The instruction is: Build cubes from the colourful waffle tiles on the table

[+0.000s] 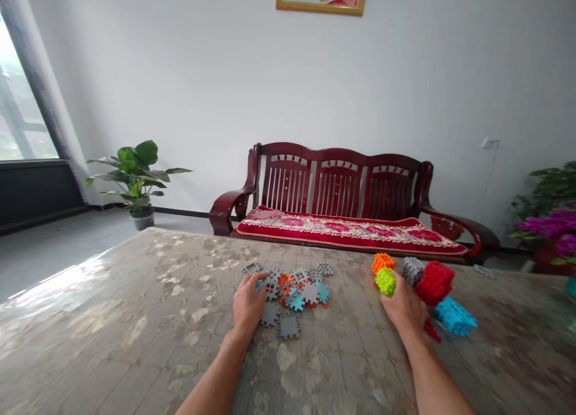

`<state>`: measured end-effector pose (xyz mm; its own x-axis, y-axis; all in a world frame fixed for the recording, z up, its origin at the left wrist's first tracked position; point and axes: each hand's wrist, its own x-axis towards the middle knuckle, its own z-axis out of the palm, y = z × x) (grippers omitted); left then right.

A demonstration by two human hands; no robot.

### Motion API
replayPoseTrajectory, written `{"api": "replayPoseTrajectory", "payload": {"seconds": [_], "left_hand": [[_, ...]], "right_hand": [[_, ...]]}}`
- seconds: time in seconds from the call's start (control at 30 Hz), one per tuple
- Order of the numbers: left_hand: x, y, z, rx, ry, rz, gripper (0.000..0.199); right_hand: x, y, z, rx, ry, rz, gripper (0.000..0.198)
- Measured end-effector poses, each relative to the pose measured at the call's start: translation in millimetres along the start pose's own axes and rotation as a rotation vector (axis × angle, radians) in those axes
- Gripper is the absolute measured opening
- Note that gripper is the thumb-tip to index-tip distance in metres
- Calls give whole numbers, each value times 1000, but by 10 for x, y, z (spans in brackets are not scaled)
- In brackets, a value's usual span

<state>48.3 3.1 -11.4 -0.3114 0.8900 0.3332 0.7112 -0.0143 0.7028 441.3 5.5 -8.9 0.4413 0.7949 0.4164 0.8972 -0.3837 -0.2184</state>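
My left hand (249, 304) rests at the left edge of a loose pile of flat interlocking plastic tiles, its fingers bent around a small blue tile (260, 285). Grey tiles (288, 325), orange tiles (284, 280) and light blue tiles (323, 292) overlap in that pile. On the right, my right hand (405, 307) closes on a lime-green block (386, 281) built of such pieces; part of it is hidden by the fingers. Around this hand stand an orange block (384, 262), a grey block (413, 271), a red block (435, 283) and a blue block (455, 316).
A patterned cloth covers the table (180, 343). One grey tile (483, 271) lies near its far right edge. Behind stands a dark red wooden bench (337, 187) with a red cushion. Potted plants (141, 175) flank it, with purple flowers (551, 226) at right.
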Motion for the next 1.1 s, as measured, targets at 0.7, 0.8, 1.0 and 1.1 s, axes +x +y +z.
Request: {"api": "replayPoseTrajectory", "payload": {"seconds": [0.7,0.8,1.0,1.1], "left_hand": [[-113,187,65,-273,-63,338,26],[-152,220,64,-285,-134,391,39],[-192,242,73,-260,-247,437,62],[-182,243,88,-232,-262,457,48]], "right_hand": [[-662,-1231,-81,606,154,-648,69],[-745,-1357,-175,556,125,-747,73],[-888,-1495,-262,502,51,-883,68],[-922,-1508,-252,513,51,-887,62]]}}
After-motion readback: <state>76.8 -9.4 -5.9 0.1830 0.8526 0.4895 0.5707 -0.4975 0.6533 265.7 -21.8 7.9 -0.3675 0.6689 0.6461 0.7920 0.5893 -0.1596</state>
